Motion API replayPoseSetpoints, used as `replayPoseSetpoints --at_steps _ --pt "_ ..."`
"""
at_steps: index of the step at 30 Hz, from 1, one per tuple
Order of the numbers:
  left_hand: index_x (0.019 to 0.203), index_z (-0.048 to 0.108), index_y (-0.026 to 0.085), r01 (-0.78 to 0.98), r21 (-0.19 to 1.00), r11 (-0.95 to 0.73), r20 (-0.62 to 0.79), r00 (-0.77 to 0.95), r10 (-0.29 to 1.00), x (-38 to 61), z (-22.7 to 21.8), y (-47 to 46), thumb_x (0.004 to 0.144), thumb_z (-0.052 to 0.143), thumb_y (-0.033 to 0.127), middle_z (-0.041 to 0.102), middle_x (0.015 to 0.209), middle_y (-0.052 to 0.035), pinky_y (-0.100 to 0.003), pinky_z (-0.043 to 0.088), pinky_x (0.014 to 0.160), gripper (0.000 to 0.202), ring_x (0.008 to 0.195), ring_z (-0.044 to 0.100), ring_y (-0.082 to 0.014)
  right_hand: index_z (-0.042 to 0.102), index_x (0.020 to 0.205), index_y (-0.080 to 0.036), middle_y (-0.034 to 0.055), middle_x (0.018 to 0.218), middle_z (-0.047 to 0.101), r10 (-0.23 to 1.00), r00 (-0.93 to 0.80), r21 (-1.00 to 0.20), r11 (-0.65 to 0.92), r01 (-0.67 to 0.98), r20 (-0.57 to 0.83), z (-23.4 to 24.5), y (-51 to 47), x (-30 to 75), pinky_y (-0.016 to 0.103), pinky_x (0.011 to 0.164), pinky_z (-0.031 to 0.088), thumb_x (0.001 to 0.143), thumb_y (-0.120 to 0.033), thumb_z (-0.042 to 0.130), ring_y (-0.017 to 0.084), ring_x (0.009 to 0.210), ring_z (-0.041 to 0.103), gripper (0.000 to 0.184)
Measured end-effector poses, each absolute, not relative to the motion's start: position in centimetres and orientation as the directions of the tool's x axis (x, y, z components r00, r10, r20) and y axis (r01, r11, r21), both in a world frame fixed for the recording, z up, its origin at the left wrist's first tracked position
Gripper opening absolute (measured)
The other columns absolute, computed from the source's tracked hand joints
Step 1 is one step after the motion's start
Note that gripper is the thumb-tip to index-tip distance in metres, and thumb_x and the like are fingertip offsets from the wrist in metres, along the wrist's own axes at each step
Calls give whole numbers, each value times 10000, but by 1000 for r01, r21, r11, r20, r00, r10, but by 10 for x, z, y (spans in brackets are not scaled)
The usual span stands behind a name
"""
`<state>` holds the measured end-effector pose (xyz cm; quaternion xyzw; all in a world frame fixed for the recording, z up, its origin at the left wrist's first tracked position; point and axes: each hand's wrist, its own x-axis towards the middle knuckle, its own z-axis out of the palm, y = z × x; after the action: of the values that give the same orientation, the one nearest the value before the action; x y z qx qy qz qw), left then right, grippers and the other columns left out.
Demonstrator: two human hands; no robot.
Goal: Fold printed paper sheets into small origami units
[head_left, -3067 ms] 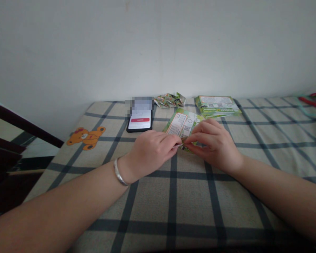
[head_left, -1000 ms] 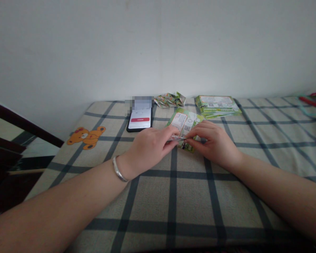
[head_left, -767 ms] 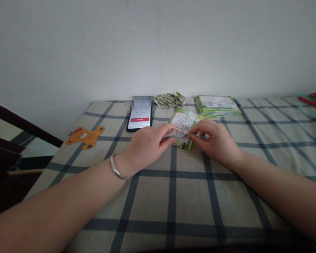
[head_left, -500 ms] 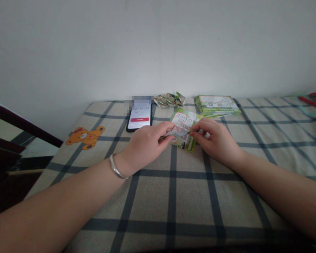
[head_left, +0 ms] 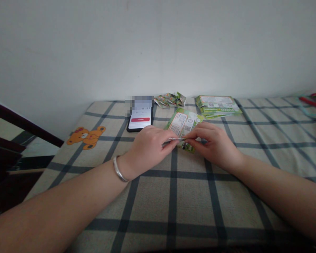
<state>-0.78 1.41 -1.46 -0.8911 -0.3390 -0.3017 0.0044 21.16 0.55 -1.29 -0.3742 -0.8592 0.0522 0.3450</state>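
In the head view, my left hand (head_left: 154,144) pinches the left end of a folded printed wrapper (head_left: 177,139), thumb below and fingers above. The fingertips of my right hand (head_left: 213,142) close on its other end, almost touching the left ones. The wrapper shows as a thin, edge-on strip, and my fingers hide much of it. Just beyond and under the fingertips, a flat green-and-white printed wrapper (head_left: 183,121) lies on the checked cloth (head_left: 152,203).
A phone (head_left: 140,119) showing a timer lies left of the flat wrapper. Against the wall are several small folded green packets (head_left: 170,99). A stack of flat printed wrappers (head_left: 218,104) is to their right. A red object (head_left: 314,101) lies far right. A bear picture (head_left: 86,137) decorates the cloth.
Both hands have come closer together and slightly toward me. The held wrapper has turned from showing its printed face to a thin edge.
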Motion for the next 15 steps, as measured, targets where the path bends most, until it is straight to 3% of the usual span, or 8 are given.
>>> replayPoseSetpoints --at_steps 7,11,15 --pt "775 635 191 589 48 -806 565 649 508 -8 -11 16 866 585 199 685 726 6 -311 415 720 105 718 636 -167 708 875 -203 28 806 710 755 -453 -539 655 529 474 -13 10 214 275 664 467 805 -148 608 152 743 622 134" --pt "784 635 192 592 25 -806 569 654 498 -7 -9 16 879 574 204 693 754 3 -317 409 732 113 736 631 -170 724 878 -198 45 847 730 827 -420 -718 544 434 373 -12 13 216 307 733 503 873 -238 540 172 813 655 188" --pt "811 643 198 578 4 -816 563 673 479 -8 -7 15 891 570 212 695 792 1 -328 400 763 109 788 633 -173 729 833 -200 37 815 737 862 -400 -795 466 389 310 -11 15 215 305 720 515 872 -291 565 164 768 660 192"
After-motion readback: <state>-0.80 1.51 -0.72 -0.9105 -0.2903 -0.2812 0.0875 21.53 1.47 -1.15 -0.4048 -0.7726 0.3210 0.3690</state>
